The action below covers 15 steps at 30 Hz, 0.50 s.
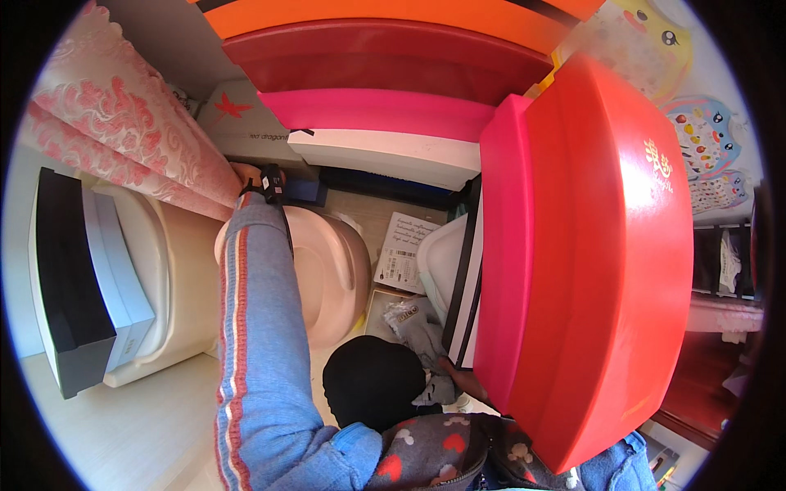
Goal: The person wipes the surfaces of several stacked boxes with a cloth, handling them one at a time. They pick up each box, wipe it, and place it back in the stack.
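Observation:
My left arm, in a blue knitted sleeve, reaches forward. My left hand (245, 171) is beside the lower edge of a pink-and-white patterned curtain (132, 116). A black wrist device (272, 183) hides most of its fingers, so its grip cannot be told. At the lower right, my right hand (468, 379) holds the near end of several boxes stacked on edge. In that stack are a white box with black edges (465, 325), a pink box (500, 258) and a large glossy red box (608, 258). The boxes hide part of this hand.
Ahead are an orange box (368, 17), a dark red box (393, 58), another pink box (381, 113) and a white box (387, 150). A pale pink plastic stool (334, 270) stands below my left arm. Black (70, 276) and light blue (120, 264) boxes rest on a cream plastic container (190, 276) leftward.

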### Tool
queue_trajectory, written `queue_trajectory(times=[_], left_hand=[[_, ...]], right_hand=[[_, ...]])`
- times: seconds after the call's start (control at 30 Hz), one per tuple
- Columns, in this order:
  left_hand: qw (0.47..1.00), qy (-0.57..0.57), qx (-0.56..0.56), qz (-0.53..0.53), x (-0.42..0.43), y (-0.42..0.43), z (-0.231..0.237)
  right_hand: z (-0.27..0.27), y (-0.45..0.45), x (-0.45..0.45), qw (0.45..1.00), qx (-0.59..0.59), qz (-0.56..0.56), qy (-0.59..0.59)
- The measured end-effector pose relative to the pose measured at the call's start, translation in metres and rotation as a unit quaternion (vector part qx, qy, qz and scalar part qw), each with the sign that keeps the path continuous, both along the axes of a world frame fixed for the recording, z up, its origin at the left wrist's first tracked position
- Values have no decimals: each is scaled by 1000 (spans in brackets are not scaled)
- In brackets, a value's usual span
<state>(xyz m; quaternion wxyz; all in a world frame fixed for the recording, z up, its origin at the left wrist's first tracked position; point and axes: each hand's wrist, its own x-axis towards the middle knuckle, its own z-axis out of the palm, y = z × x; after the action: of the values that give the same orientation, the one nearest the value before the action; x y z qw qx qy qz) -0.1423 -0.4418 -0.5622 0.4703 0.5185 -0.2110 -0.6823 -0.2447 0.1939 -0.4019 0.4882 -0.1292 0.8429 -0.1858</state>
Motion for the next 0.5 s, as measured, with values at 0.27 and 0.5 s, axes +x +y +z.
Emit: queue_trajectory(times=[0.27, 0.5], left_hand=[[1000, -2, 12, 2, 6, 10, 3], [1000, -2, 18, 3, 10, 12, 3]], right_hand=[[3, 3, 0, 1000, 5, 10, 7], [9, 0, -1, 1000, 10, 16, 17]])
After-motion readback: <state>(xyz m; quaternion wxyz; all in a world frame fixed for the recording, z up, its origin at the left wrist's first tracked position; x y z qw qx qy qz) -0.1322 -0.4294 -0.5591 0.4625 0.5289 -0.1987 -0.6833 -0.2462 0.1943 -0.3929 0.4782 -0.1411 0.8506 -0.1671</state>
